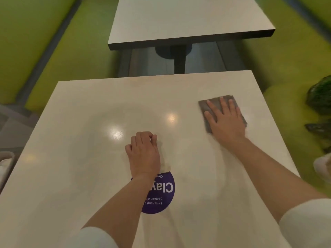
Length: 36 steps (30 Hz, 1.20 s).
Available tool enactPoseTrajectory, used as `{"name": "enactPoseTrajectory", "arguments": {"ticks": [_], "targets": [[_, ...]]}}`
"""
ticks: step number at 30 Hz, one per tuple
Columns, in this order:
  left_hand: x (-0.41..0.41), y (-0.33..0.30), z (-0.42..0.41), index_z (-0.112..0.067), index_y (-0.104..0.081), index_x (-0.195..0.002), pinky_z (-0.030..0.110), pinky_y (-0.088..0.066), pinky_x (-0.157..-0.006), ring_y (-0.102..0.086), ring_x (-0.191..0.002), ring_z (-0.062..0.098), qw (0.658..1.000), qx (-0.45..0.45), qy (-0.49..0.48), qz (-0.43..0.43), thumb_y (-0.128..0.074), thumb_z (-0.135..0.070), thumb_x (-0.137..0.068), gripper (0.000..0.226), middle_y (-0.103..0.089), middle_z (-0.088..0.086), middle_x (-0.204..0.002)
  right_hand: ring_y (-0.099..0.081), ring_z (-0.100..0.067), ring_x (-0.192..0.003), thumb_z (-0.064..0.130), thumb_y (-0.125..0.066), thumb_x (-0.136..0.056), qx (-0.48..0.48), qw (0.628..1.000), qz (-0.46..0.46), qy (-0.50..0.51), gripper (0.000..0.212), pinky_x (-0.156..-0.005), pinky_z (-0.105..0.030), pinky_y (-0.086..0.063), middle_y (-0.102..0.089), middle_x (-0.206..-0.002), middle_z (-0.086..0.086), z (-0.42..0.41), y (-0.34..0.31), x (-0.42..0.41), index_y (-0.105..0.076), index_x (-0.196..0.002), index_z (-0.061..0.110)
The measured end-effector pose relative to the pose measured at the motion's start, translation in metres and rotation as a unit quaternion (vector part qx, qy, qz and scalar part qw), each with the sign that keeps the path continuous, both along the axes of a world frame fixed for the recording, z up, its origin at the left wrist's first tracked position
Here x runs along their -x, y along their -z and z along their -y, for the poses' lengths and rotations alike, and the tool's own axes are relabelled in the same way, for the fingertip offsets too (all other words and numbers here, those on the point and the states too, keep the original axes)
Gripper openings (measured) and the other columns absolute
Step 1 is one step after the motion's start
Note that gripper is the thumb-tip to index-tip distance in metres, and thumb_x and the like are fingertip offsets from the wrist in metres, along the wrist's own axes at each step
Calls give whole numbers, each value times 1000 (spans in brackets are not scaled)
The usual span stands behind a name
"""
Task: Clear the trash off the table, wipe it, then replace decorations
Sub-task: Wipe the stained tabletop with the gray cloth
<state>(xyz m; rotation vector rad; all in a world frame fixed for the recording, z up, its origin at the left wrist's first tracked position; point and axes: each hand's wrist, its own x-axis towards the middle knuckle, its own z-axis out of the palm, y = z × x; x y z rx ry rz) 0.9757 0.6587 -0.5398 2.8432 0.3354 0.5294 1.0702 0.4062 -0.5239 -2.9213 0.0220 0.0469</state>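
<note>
A white square table [80, 158] fills the near view. My right hand [224, 120] lies flat with fingers spread on a folded grey cloth [206, 122] near the table's far right side, pressing it down. My left hand [144, 153] rests on the table's middle with its fingers curled under and nothing in them. A round purple sticker [164, 194] with white print sits on the tabletop, partly covered by my left wrist. A faint wet sheen shows on the surface around the middle.
A second white table [188, 20] stands just beyond on a dark post. Green benches [59, 59] run along both sides. A dark green leafy thing [320, 97] lies on the right bench. A pale bin edge [5, 163] shows at the far left.
</note>
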Motion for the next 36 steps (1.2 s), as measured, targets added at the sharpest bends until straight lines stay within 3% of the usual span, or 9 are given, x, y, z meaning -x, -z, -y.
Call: {"name": "enactPoseTrajectory", "arguments": {"ticks": [4,8,15,21,26,31,36], "targets": [[-1,1,0,-18,-50,-99,37,-37,-74,-50,-82,22,1000,-3,4,1,-32,-32,-101,23,-53,-1,-92,-5,-30,-150,55,-10,-101,26,992,-8,122,54,-122,-47,-3,-10,-164,-3,68,-3,7,-14,-154,44],[-2,-1,0,-18,-50,-99,37,-36,-73,-50,-82,22,1000,-10,14,2,-30,-33,-103,25,-53,-1,-91,2,-30,-151,48,-8,-104,16,979,-31,199,52,-121,-49,2,-2,-165,-4,35,-5,11,-6,-155,42],[0,-3,2,-17,-52,-102,37,-33,-77,-50,-87,23,999,40,16,-2,-25,-29,-102,31,-54,0,-96,6,-26,-151,46,-19,-105,-36,998,-20,-46,48,-121,-45,8,-3,-165,-1,-136,-3,71,-18,-152,44],[-1,-4,1,-15,-50,-106,39,-31,-78,-50,-90,25,998,55,12,7,-25,-26,-102,28,-53,4,-99,6,-20,-151,55,3,-94,-16,988,-26,-152,59,-120,-40,9,-2,-165,5,-125,-2,78,-14,-150,52],[1,-3,1,-19,-47,-105,38,-33,-77,-48,-86,23,999,36,18,-6,-25,-24,-104,23,-51,0,-97,-11,-28,-150,53,-2,-95,20,1000,3,0,59,-121,-43,-9,-17,-163,-2,-28,4,69,-19,-150,47],[0,2,-1,-22,-43,-103,36,-31,-72,-49,-81,22,1000,-9,21,18,-40,-17,-103,6,-53,-1,-93,-1,-27,-151,50,-12,-104,31,988,-40,144,50,-122,-43,0,-5,-165,-2,59,0,67,-9,-154,45],[1,2,0,-18,-51,-103,32,-24,-70,-48,-80,22,998,-52,10,24,-41,-17,-102,9,-53,0,-91,7,-29,-151,48,-8,-104,19,978,-59,199,53,-121,-47,6,4,-165,-4,22,-2,74,-1,-155,40]]}}
